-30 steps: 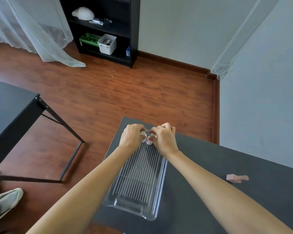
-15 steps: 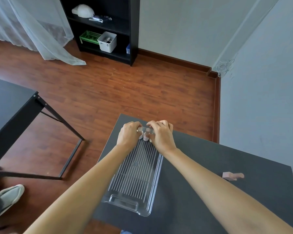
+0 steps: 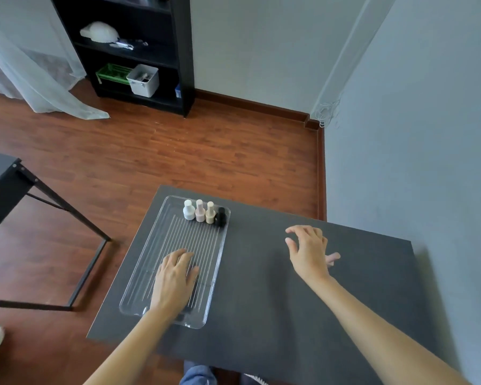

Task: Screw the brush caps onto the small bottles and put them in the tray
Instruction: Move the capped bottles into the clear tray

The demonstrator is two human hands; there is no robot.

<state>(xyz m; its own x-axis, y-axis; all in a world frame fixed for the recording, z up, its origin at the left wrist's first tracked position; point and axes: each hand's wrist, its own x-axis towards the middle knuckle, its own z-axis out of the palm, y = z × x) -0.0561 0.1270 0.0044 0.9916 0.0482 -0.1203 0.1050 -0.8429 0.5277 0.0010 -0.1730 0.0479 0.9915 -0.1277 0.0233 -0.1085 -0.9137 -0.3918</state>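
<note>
A clear ribbed plastic tray (image 3: 150, 269) lies on the dark table. At its far end several capped small bottles stand upright in a row: white (image 3: 189, 210), pink (image 3: 199, 211), beige (image 3: 210, 213) and black (image 3: 220, 216). My left hand (image 3: 175, 279) rests flat, palm down, on the near half of the tray and holds nothing. My right hand (image 3: 307, 252) hovers over the table to the right of the tray, fingers spread and empty. A pink bottle (image 3: 333, 257) lies on the table, mostly hidden behind that hand.
The dark table (image 3: 261, 301) ends close beyond the tray and at its left side. A grey wall stands along the right. A second black table (image 3: 0, 184) is at the left, a black shelf unit (image 3: 139, 51) at the back.
Both hands have left the bottles at the tray's far end. The left hand came back onto the near half of the tray, and the right hand moved right toward the lying pink bottle.
</note>
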